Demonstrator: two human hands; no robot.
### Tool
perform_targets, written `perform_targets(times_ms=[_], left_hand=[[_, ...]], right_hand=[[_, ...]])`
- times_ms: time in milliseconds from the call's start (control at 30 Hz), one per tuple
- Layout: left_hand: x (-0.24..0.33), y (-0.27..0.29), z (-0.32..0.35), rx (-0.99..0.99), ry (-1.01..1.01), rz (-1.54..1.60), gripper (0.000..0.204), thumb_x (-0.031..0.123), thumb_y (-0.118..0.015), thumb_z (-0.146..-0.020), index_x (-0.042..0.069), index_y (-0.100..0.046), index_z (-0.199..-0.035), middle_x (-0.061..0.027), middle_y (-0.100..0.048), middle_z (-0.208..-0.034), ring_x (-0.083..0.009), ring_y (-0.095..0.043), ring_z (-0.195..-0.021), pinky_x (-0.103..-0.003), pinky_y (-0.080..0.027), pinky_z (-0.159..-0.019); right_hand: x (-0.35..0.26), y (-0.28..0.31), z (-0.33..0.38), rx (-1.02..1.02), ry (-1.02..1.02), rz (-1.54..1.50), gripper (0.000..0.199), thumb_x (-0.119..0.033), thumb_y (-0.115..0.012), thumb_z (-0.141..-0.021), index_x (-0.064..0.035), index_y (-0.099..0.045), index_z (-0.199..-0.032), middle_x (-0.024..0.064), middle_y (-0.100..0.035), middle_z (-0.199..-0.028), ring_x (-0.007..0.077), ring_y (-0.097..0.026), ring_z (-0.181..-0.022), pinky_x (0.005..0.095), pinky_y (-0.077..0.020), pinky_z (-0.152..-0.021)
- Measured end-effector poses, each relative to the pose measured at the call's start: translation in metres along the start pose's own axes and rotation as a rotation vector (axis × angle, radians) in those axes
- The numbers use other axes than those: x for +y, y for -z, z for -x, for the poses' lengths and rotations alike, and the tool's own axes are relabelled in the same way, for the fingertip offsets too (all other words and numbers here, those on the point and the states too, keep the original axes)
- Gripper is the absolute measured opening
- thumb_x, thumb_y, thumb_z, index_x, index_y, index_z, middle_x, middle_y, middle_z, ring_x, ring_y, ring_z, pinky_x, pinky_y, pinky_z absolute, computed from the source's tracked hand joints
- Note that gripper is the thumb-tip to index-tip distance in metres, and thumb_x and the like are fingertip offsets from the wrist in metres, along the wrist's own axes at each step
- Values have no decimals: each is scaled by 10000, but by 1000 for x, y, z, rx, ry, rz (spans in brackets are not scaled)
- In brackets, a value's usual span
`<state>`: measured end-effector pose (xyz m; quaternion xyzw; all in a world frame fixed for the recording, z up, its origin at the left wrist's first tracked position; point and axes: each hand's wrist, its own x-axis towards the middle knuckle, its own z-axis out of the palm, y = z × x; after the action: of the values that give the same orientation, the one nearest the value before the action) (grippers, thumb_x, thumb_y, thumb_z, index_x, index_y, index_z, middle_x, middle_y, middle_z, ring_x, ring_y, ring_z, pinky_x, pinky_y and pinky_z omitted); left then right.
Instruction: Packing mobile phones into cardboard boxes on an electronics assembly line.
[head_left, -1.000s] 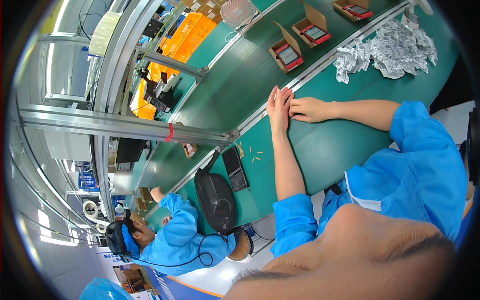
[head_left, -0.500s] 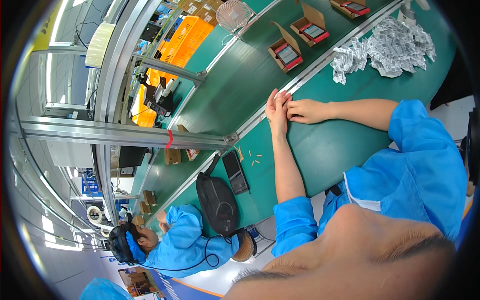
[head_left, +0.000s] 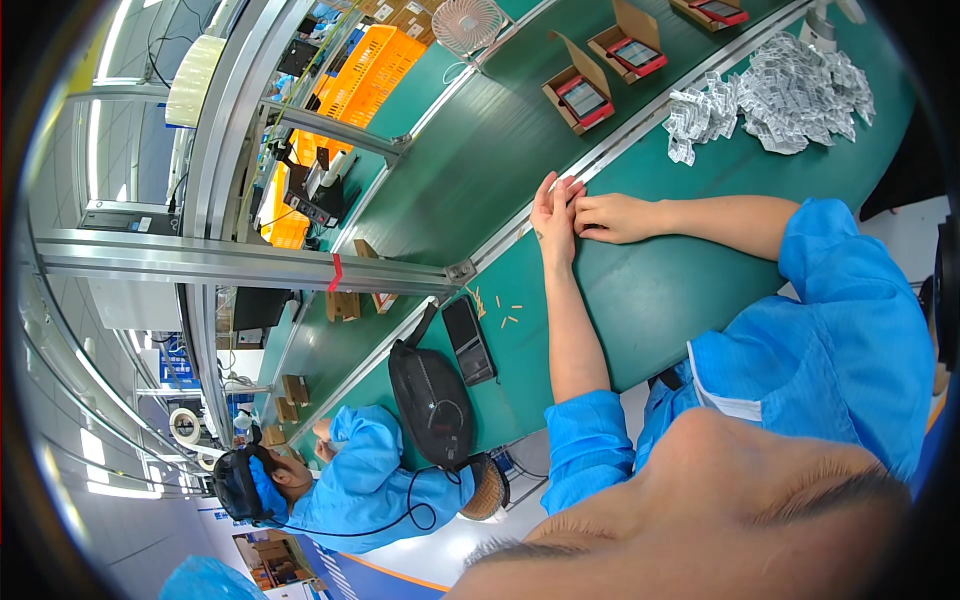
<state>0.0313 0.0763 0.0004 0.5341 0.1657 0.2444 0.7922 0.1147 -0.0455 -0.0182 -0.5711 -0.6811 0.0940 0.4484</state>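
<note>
My left hand [head_left: 556, 222] rests at the edge of the green work surface, palm turned up and fingers stretched out. Beside it, touching or nearly touching its edge, is my right hand [head_left: 612, 218] with its fingers curled inward. Whatever the curled fingers may hold is hidden. Nearest to the hands is the bare green table [head_left: 660, 290]. A heap of small white printed packets [head_left: 795, 95] lies beyond my right forearm. Left of my left forearm are several small tan sticks [head_left: 508, 308] and a black open case [head_left: 468, 338].
Open cartons with red-edged devices [head_left: 582, 100] sit on the green conveyor [head_left: 440, 185] ahead. A metal frame post [head_left: 250, 262] crosses at left. A black bag [head_left: 432, 405] lies near a co-worker in blue [head_left: 365, 490]. A small fan [head_left: 466, 25] stands at the far side.
The open cartons on the conveyor have shifted slightly toward the upper right. Both hands stay in nearly the same pose.
</note>
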Motion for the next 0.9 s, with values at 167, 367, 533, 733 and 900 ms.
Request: perform_targets(times_ms=[167,367,533,733,900], left_hand=[[0,1,0,5,1,-13,399,172,-547,-932,-36,-431,-1252,-171,-576,-1091,-216,-613,-948,-316,-537,-829],[0,1,-1,4,-10,-7,453,210,-587,-910,-41,-422,-1250,-184,-579,-1074,-234,-612,-950,-346,-536,-831],[-1,-2,1,9,0,-8,399,175,-550,-930,-33,-433,-1250,-165,-582,-1084,-214,-615,-941,-324,-540,-826],[-3,-3,1,14,8,-2,427,190,-567,-922,-36,-425,-1255,-177,-580,-1089,-228,-612,-950,-347,-532,-835],[-1,-1,-2,4,-16,-47,465,207,-581,-914,-43,-411,-1267,-200,-570,-1114,-258,-598,-992,-367,-516,-862]], right_hand=[[-2,2,0,-9,-1,5,99,-148,-595,-847,-53,-572,-862,78,-540,-972,259,-555,-839,374,-456,-700],[-2,2,0,-21,-12,10,108,-156,-593,-850,-54,-569,-878,81,-535,-957,260,-553,-837,377,-453,-695],[-2,3,2,-31,-28,14,105,-153,-593,-849,-53,-570,-873,83,-535,-950,258,-554,-835,373,-453,-690],[-2,4,2,-15,-35,-4,93,-142,-593,-840,-54,-578,-866,90,-539,-958,265,-558,-846,372,-458,-704],[0,2,0,-6,-4,-5,104,-150,-601,-827,-57,-591,-871,99,-547,-960,280,-565,-880,372,-469,-746]])
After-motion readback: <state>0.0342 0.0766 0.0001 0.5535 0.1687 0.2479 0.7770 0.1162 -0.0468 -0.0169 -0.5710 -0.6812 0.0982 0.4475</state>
